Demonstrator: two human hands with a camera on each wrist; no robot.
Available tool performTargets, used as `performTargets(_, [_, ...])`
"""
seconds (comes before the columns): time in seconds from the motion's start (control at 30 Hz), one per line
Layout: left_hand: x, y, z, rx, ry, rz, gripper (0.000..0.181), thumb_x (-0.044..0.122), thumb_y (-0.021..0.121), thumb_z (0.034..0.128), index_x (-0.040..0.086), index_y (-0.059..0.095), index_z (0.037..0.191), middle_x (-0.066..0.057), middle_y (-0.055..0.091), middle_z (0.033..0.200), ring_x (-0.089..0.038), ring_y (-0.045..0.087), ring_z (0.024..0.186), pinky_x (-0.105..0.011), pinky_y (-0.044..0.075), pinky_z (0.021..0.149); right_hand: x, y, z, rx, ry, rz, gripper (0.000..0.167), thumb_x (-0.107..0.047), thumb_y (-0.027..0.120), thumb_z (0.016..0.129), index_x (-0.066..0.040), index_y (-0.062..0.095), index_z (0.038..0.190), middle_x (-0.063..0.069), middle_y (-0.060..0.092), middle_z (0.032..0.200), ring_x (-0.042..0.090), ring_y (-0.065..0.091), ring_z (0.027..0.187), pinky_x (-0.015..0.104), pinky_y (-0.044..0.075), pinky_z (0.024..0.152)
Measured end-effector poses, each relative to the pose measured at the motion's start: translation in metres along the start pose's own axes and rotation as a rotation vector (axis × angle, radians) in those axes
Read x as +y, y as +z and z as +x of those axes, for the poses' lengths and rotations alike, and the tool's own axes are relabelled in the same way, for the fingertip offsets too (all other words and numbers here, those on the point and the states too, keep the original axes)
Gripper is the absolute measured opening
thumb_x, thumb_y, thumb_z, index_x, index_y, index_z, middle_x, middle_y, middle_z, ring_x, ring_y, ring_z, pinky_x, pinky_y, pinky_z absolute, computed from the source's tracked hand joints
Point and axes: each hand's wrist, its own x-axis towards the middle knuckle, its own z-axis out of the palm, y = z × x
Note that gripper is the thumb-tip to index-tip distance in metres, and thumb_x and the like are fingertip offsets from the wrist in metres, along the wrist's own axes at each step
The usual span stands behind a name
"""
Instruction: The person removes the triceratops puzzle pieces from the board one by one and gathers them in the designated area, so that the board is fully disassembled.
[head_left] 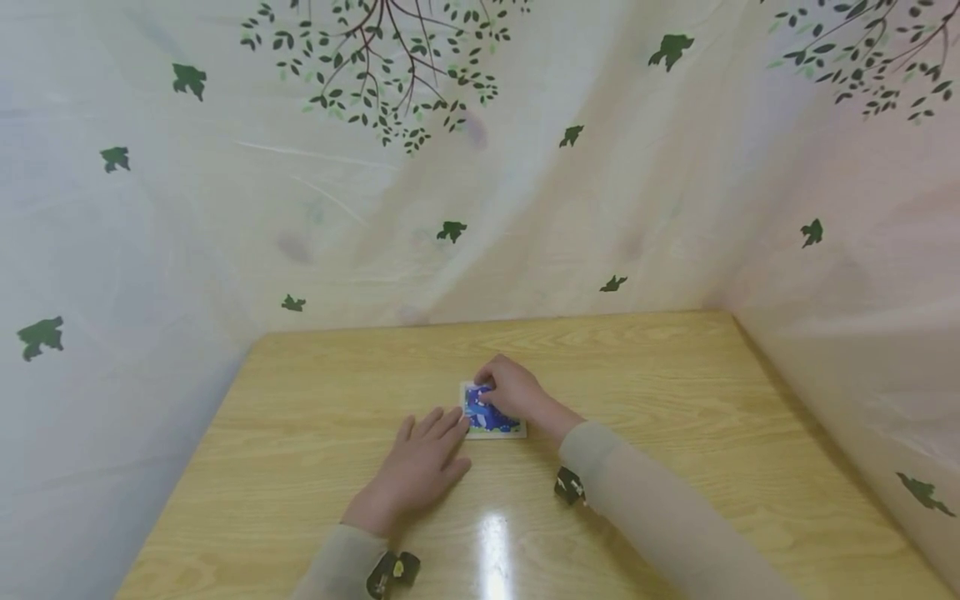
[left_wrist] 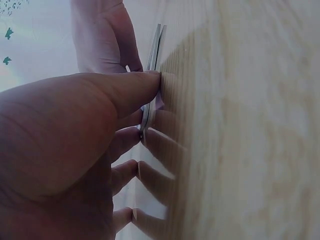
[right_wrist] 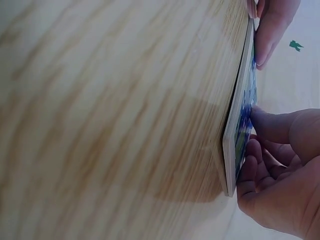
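Observation:
A flat board [head_left: 495, 423] with a blue picture and a pale border lies on the table. Spread flat beside it, my left hand [head_left: 420, 468] touches its left edge with the fingertips. My right hand [head_left: 516, 392] is over the board's upper right part, fingers curled. In the right wrist view, the thumb of my right hand [right_wrist: 285, 165] pinches a small blue piece [right_wrist: 248, 122] at the surface of the board [right_wrist: 230, 155]; most of this piece is hidden. The left wrist view shows my left hand [left_wrist: 65, 145] by the thin board edge [left_wrist: 154, 50].
The wooden table [head_left: 315, 375] has a glossy top with a bright reflection near the front. Pale curtains [head_left: 360, 275] with green leaf and branch prints stand behind it and at both sides. Small dark objects [head_left: 570, 485] are at both wrists.

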Motion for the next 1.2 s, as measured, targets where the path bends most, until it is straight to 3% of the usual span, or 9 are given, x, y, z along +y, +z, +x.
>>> performTargets(0.43, [0.0000, 0.0002, 0.0000, 0.002, 0.002, 0.001, 0.064, 0.042, 0.059, 0.1144, 0.010, 0.046, 0.169, -0.012, 0.036, 0.178, -0.043, 0.029, 0.164, -0.074, 0.012, 0.130, 0.0002, 0.0021, -0.0003, 0.018, 0.028, 0.054, 0.023, -0.006, 0.080, 0.101, -0.006, 0.076, 0.125, 0.005, 0.066, 0.114, 0.024, 0.066, 0.108, 0.044, 0.059, 0.103])
performTargets(1.07, [0.0003, -0.0015, -0.0004, 0.003, 0.021, 0.018, 0.063, 0.040, 0.059, 0.1146, 0.009, 0.047, 0.168, -0.013, 0.038, 0.177, -0.044, 0.031, 0.163, -0.075, 0.015, 0.130, 0.0042, 0.0012, -0.0007, 0.032, -0.053, 0.110, 0.024, 0.000, 0.081, 0.098, -0.011, 0.070, 0.117, 0.001, 0.069, 0.107, 0.020, 0.066, 0.105, 0.042, 0.059, 0.100])
performTargets(1.2, [-0.0002, -0.0013, -0.0011, 0.005, 0.024, 0.010, 0.063, 0.039, 0.059, 0.1147, 0.008, 0.046, 0.168, -0.013, 0.038, 0.177, -0.044, 0.030, 0.163, -0.075, 0.015, 0.130, 0.0067, 0.0008, -0.0007, 0.032, -0.048, 0.136, 0.018, -0.003, 0.079, 0.101, -0.011, 0.072, 0.115, 0.000, 0.070, 0.105, 0.019, 0.066, 0.102, 0.041, 0.060, 0.098])
